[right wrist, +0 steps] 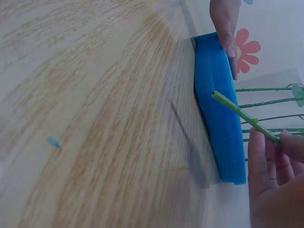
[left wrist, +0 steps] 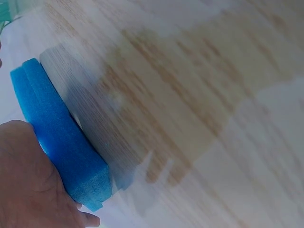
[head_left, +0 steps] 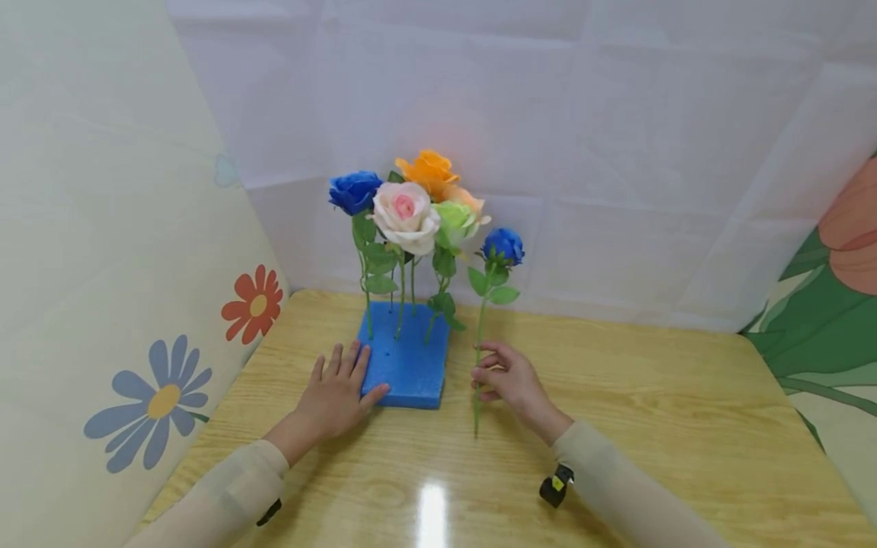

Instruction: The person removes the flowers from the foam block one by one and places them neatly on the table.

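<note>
My right hand [head_left: 514, 384] pinches the green stem of a blue artificial rose [head_left: 503, 247], held upright to the right of a blue foam block [head_left: 411, 380]. In the right wrist view the cut end of that stem [right wrist: 247, 116] juts out past my fingers, apart from the block. My left hand [head_left: 336, 399] lies with spread fingers on the block's left edge, the thumb at its front corner. Several roses stand in the block's rear part: another blue rose [head_left: 354, 192], a pale pink one [head_left: 406, 217], an orange one [head_left: 429, 171] and a light green one [head_left: 455, 222].
A small hole [head_left: 387, 354] shows in the front part of the foam. The wood-grain table [head_left: 637, 396] meets a white cloth backdrop [head_left: 617, 190] behind the flowers. In the right wrist view a small blue scrap [right wrist: 53, 142] lies on the tabletop.
</note>
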`<state>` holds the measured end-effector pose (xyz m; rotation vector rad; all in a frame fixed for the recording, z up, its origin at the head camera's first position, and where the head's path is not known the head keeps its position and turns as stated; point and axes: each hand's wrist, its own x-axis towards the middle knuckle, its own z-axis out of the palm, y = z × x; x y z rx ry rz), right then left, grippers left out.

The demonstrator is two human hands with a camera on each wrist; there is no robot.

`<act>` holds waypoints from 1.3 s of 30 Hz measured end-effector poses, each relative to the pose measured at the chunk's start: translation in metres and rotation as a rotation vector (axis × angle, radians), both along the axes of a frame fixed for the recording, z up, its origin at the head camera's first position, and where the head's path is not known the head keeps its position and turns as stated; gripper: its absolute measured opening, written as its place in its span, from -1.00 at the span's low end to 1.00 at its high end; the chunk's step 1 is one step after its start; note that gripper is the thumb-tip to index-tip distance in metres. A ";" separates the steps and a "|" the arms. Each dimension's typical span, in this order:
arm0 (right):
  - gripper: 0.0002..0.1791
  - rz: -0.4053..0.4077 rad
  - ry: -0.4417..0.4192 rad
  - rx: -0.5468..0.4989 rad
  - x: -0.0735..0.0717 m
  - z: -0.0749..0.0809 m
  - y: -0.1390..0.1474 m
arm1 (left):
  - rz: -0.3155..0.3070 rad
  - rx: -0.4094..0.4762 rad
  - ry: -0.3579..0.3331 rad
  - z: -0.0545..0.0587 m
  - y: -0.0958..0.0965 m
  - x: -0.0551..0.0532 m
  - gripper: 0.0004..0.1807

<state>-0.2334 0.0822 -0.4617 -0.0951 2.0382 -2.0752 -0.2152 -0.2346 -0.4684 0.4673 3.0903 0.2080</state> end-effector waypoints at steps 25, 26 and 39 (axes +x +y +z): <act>-0.55 0.006 -0.055 0.128 -0.003 -0.019 -0.013 | 0.000 -0.013 0.007 0.001 0.003 0.001 -0.05; -0.55 0.007 -0.058 0.125 -0.002 -0.019 -0.014 | 0.001 -0.012 0.004 0.002 0.003 0.001 -0.05; -0.57 0.063 -0.122 0.140 0.009 -0.024 -0.023 | 0.002 -0.005 0.003 0.005 0.003 0.003 -0.07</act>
